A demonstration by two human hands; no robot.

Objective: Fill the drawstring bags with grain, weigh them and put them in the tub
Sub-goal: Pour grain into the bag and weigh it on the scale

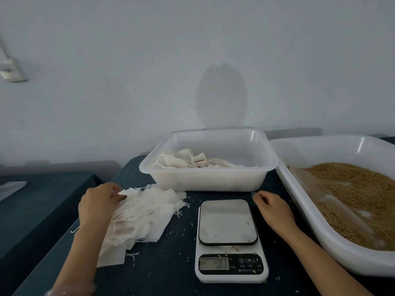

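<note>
Left hand [100,201] is pinching the empty bags [147,212], flat gauzy white squares fanning from seven toward one o'clock, at nine o'clock of the scale [227,223]; right hand [271,207] is curling its fingers loosely, empty.

BODY LOG | my left grip [100,201]: bare hand, bare forearm | translucent band [70,290]: pale, crinkled, round my left arm at the view's lower edge | my right grip [271,206]: bare hand, bare forearm, one dark-tinted fingernail [254,193]
</note>
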